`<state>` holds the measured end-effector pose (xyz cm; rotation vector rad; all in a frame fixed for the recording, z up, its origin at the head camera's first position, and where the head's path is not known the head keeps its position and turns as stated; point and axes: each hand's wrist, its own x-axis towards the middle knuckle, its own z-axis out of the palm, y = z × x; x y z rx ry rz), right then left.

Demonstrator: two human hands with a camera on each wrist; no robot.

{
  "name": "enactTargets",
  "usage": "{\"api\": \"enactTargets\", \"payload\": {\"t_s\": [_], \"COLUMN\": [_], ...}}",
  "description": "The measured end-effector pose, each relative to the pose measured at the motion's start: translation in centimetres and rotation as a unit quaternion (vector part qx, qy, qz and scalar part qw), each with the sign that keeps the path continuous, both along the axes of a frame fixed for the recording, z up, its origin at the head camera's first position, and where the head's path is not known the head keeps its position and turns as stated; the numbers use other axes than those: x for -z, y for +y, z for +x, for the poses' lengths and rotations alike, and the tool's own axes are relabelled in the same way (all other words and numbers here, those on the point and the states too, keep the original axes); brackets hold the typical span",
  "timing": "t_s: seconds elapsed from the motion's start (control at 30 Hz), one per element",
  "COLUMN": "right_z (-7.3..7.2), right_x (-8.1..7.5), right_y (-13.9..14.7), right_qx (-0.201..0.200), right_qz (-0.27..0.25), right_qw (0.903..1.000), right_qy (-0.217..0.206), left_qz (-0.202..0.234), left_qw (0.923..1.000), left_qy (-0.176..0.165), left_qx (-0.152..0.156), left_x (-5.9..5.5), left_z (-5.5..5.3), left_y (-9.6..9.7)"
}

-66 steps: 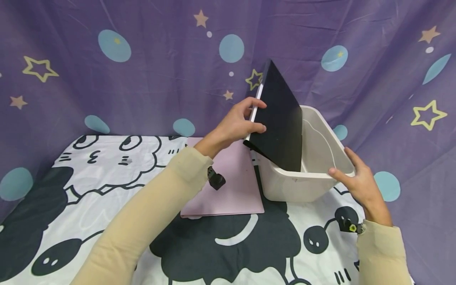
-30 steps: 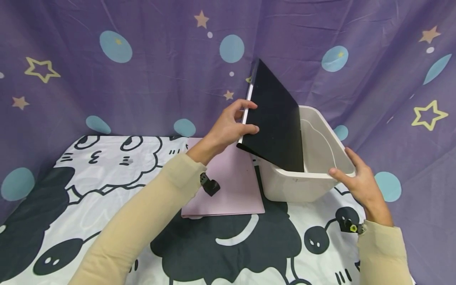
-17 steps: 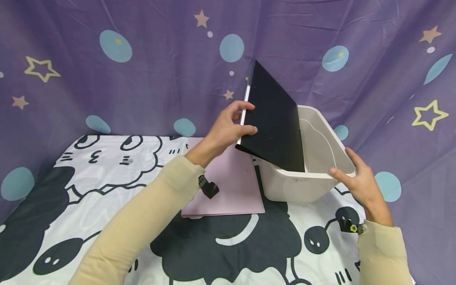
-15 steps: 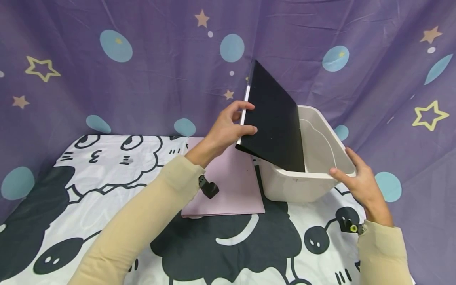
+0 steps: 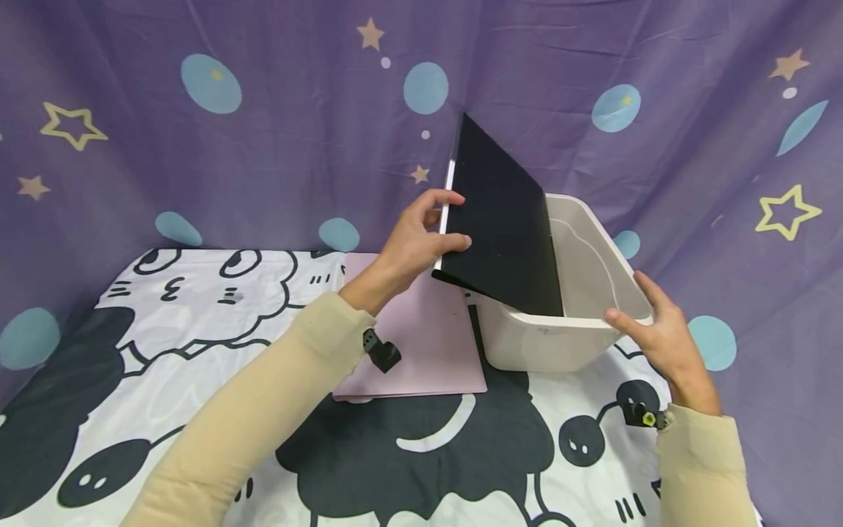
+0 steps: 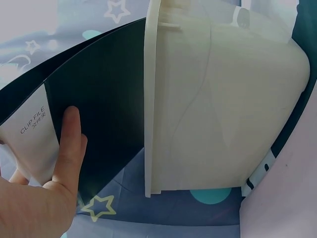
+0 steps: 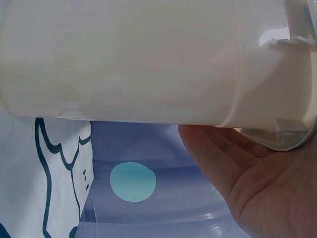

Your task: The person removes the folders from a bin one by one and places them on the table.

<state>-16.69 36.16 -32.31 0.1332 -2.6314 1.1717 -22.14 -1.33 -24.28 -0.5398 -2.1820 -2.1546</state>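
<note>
My left hand (image 5: 411, 245) grips the spine edge of a black clip file (image 5: 503, 227), thumb on one side and fingers on the other. The file leans to the left, its lower right part down inside a white plastic bin (image 5: 543, 348). In the left wrist view, the white spine label (image 6: 34, 129) reads "CLIP FILE". My right hand (image 5: 661, 337) holds the bin's front right corner, the thumb over the rim. In the right wrist view, the fingers (image 7: 208, 153) of that hand lie against the bin's outer wall (image 7: 124, 59). The file's lower end is hidden by the bin's front.
A pink folder (image 5: 428, 351) lies flat on the black-and-white cartoon cloth (image 5: 217, 337), just left of the bin. Behind everything hangs a purple curtain (image 5: 296, 132) with stars and blue dots. Each wrist carries a small black camera (image 5: 382, 351).
The clip file has shifted left and leans over further, with my left hand moving left along with it. My right hand and the bin have stayed in place.
</note>
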Motion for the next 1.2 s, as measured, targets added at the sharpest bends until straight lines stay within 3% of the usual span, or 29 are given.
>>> {"api": "enactTargets", "payload": {"t_s": [0.43, 1.2], "right_z": [-0.4, -0.1], "right_x": [0.1, 0.0], "right_y": [-0.3, -0.2], "right_qx": [0.0, 0.001], "right_qz": [-0.004, 0.0], "right_qw": [1.0, 1.0], "right_qy": [0.006, 0.007], "left_qz": [0.034, 0.045], "left_qw": [0.9994, 0.9989], "left_qy": [-0.005, -0.003], "left_qx": [0.011, -0.01], "left_x": [0.3, 0.3], "left_z": [0.1, 0.9], "left_y": [-0.4, -1.5]}}
